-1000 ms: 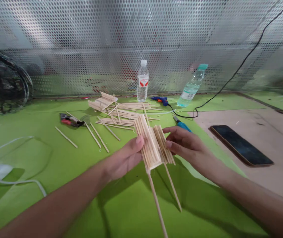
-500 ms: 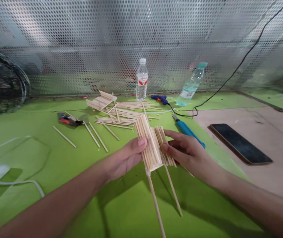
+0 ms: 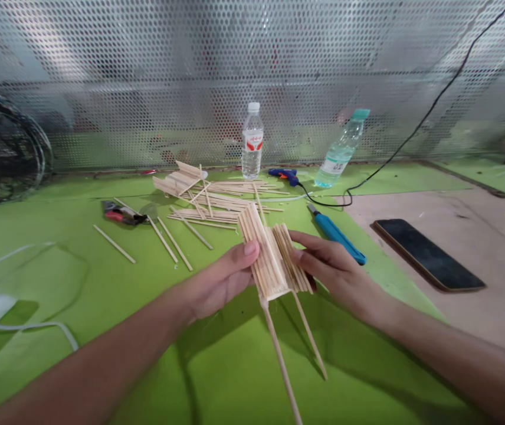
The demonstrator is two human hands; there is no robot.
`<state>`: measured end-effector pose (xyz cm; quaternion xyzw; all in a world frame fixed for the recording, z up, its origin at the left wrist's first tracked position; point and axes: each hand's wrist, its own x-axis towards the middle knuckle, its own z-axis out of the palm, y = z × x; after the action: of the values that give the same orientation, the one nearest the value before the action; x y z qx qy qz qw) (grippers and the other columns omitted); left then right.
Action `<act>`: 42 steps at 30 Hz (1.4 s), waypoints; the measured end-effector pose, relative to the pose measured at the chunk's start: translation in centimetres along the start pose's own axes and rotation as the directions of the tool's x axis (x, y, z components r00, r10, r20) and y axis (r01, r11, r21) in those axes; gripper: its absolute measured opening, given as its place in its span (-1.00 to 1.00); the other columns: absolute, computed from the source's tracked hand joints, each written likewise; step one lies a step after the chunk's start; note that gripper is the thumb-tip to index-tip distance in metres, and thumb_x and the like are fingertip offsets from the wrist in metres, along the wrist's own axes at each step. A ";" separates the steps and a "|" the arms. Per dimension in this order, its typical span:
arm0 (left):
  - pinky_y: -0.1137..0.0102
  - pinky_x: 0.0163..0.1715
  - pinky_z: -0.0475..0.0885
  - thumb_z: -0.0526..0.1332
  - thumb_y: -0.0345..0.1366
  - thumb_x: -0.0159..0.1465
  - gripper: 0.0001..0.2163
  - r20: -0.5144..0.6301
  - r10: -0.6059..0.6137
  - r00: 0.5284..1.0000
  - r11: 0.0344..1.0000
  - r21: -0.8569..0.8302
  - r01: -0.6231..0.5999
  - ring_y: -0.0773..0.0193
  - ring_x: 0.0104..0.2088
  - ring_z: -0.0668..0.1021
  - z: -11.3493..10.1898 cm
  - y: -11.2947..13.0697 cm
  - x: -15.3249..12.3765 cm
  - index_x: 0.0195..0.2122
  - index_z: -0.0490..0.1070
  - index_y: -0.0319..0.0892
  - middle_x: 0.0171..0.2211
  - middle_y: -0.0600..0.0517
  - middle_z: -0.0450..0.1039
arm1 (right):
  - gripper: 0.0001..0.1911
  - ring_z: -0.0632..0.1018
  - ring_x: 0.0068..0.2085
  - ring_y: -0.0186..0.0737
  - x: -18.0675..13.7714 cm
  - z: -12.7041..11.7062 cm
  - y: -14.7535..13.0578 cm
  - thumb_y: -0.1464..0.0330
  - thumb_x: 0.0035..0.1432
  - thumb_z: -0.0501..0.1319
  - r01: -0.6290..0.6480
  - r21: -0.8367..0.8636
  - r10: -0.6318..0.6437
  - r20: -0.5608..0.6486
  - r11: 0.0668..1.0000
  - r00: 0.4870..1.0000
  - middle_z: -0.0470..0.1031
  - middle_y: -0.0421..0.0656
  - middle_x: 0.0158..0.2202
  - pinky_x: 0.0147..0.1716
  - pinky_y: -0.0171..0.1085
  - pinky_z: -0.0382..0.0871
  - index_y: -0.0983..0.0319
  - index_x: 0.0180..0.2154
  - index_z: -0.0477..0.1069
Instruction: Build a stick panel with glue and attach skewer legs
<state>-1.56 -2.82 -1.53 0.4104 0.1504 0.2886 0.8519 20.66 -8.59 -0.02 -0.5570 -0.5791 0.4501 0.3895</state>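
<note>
Above the green table cover [image 3: 102, 283] I hold a small structure of glued wooden sticks [image 3: 269, 257], two slanted panels with two long sticks jutting toward me. My left hand [image 3: 221, 280] grips its left panel, thumb on top. My right hand [image 3: 334, 268] holds the right panel from the side, fingers closed on its edge. Both hands keep it just above the cover.
Loose sticks [image 3: 217, 206] and another stick assembly [image 3: 180, 180] lie behind. Nearby are red-handled pliers [image 3: 122, 213], a blue cutter [image 3: 335, 233], a blue glue gun [image 3: 284, 175] with a black cord, two water bottles [image 3: 251, 141] [image 3: 341, 150], a phone [image 3: 428, 255] and a white cable [image 3: 22, 319].
The stick structure and both hands have barely shifted. My right hand has slid down a little, uncovering the blue cutter behind it.
</note>
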 end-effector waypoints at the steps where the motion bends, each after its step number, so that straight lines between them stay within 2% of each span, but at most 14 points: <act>1: 0.08 0.13 0.55 0.27 -0.18 0.37 -0.73 -0.009 0.002 1.000 1.000 0.010 -0.002 -0.03 0.18 0.54 0.0 0.0 0.0 0.06 0.58 -0.05 0.06 -0.16 0.54 | -0.42 0.49 -0.43 -0.17 0.0 0.0 -0.1 -0.07 0.27 0.21 -0.012 0.001 0.012 -0.025 1.000 1.000 0.51 -0.14 -0.40 -0.53 -0.24 0.43 0.05 0.20 0.49; 4: 0.11 0.05 0.61 0.28 -0.20 0.36 -0.75 -0.051 -0.012 0.999 1.000 0.005 0.013 -0.02 0.12 0.58 0.3 0.1 0.2 0.03 0.59 -0.06 0.02 -0.16 0.55 | -0.42 0.58 -0.31 -0.06 0.1 0.0 -0.3 -0.10 0.26 0.20 -0.048 -0.005 0.047 -0.044 0.999 0.998 0.56 -0.10 -0.32 -0.43 -0.17 0.53 0.03 0.18 0.49; 7: 0.18 -0.06 0.66 0.24 -0.24 0.39 -0.75 -0.127 -0.054 0.990 0.995 -0.095 0.042 0.01 0.05 0.62 0.9 0.3 0.5 0.04 0.58 -0.09 -0.02 -0.18 0.57 | -0.36 0.60 -0.23 -0.02 0.2 -0.2 -0.1 -0.03 0.21 0.31 -0.033 -0.054 0.034 0.011 0.998 0.999 0.57 -0.12 -0.32 -0.35 -0.15 0.56 0.08 0.24 0.42; 10: 0.23 -0.12 0.68 0.21 -0.29 0.40 -0.73 -0.207 -0.096 0.974 0.976 -0.213 0.051 0.02 0.01 0.64 1.2 0.5 0.8 0.10 0.54 -0.09 -0.04 -0.18 0.57 | -0.29 0.59 -0.28 -0.04 0.3 -0.4 0.1 0.04 0.16 0.37 -0.051 -0.126 0.054 0.024 0.991 0.998 0.56 -0.14 -0.37 -0.36 -0.17 0.54 0.14 0.27 0.36; 12: 0.24 -0.13 0.68 0.22 -0.28 0.40 -0.72 -0.262 -0.090 0.961 0.975 -0.221 0.031 0.03 -0.01 0.65 1.3 0.4 1.1 0.11 0.52 -0.09 -0.05 -0.18 0.57 | -0.28 0.58 -0.31 -0.07 0.4 -0.5 0.1 0.07 0.16 0.38 -0.067 -0.138 0.071 0.025 0.988 0.997 0.56 -0.14 -0.34 -0.39 -0.18 0.52 0.15 0.28 0.33; 17: 0.28 -0.16 0.68 0.26 -0.24 0.37 -0.75 -0.413 -0.014 0.911 0.991 -0.128 -0.043 0.06 -0.05 0.66 1.0 0.2 1.3 0.05 0.53 -0.11 -0.11 -0.15 0.58 | -0.18 0.58 -0.20 -0.08 0.7 -0.3 0.1 0.14 0.15 0.39 -0.068 0.028 0.065 0.099 0.997 0.993 0.59 -0.07 -0.11 -0.31 -0.17 0.54 0.19 0.36 0.19; 20: 0.30 -0.20 0.69 0.25 -0.23 0.38 -0.79 -0.508 -0.006 0.862 0.996 -0.076 -0.038 0.10 -0.10 0.66 1.0 0.6 1.4 -0.01 0.55 -0.12 -0.15 -0.13 0.59 | -0.16 0.60 -0.17 -0.10 1.0 -0.4 0.3 0.12 0.18 0.37 -0.086 0.151 0.086 0.009 0.985 0.996 0.61 -0.06 -0.07 -0.20 -0.14 0.53 0.16 0.39 0.14; 22: 0.32 -0.24 0.69 0.22 -0.21 0.40 -0.79 -0.551 -0.009 0.835 0.999 -0.033 -0.011 0.12 -0.13 0.67 1.0 0.8 1.4 -0.03 0.55 -0.15 -0.17 -0.13 0.59 | -0.23 0.61 -0.16 -0.11 1.1 -0.5 0.4 0.13 0.19 0.36 -0.089 0.204 0.100 -0.048 0.975 0.994 0.62 -0.05 -0.03 -0.14 -0.13 0.52 0.15 0.35 0.22; 25: 0.35 -0.30 0.68 0.26 -0.22 0.38 -0.79 -0.542 -0.007 0.840 1.000 -0.012 0.000 0.14 -0.15 0.67 0.8 0.8 1.4 -0.04 0.54 -0.19 -0.18 -0.14 0.59 | -0.41 0.62 -0.13 -0.13 1.2 -0.8 0.4 0.16 0.19 0.37 -0.125 0.282 0.138 -0.026 0.951 0.990 0.61 -0.04 0.00 -0.13 -0.18 0.54 0.19 0.21 0.41; 30: 0.37 -0.34 0.67 0.33 -0.30 0.33 -0.76 -0.476 -0.034 0.879 0.998 -0.056 0.009 0.16 -0.21 0.66 0.6 0.4 1.3 0.00 0.54 -0.21 -0.23 -0.15 0.58 | -0.60 0.65 -0.11 -0.13 1.0 -0.9 0.2 0.18 0.22 0.34 -0.198 0.376 0.185 0.070 0.905 0.980 0.63 -0.04 -0.06 -0.10 -0.19 0.61 0.18 0.06 0.51; 35: 0.41 -0.46 0.64 0.29 -0.24 0.36 -0.82 -0.520 -0.060 0.852 0.990 0.081 0.119 0.21 -0.31 0.65 1.1 0.8 1.3 -0.11 0.58 -0.22 -0.28 -0.13 0.56 | -0.70 0.67 -0.18 -0.12 1.1 -1.1 0.4 0.23 0.17 0.39 -0.260 0.435 0.269 0.042 0.862 0.962 0.66 -0.08 -0.18 -0.17 -0.17 0.67 0.14 -0.06 0.54; 39: 0.46 -0.51 0.61 0.23 -0.29 0.39 -0.84 -0.536 -0.065 0.842 0.978 0.133 0.160 0.25 -0.35 0.63 1.5 1.2 1.3 -0.25 0.56 -0.26 -0.32 -0.12 0.55 | -0.72 0.65 -0.29 -0.30 1.3 -1.2 0.7 0.39 0.06 0.48 -0.316 0.531 0.318 0.091 0.786 0.944 0.66 -0.12 -0.17 -0.22 -0.33 0.64 0.21 -0.17 0.54; 42: 0.46 -0.50 0.61 0.22 -0.32 0.40 -0.83 -0.535 -0.078 0.841 0.976 0.131 0.173 0.27 -0.36 0.62 1.5 1.3 1.3 -0.29 0.53 -0.28 -0.32 -0.13 0.54 | -0.75 0.63 -0.32 -0.37 1.4 -1.1 0.7 0.42 0.05 0.49 -0.323 0.564 0.297 0.141 0.760 0.945 0.66 -0.13 -0.20 -0.28 -0.42 0.60 0.25 -0.20 0.56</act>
<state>-0.25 -2.31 0.38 0.3777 0.4292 0.3191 0.7559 21.83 -7.10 -0.39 -0.4899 -0.3227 0.6746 0.4481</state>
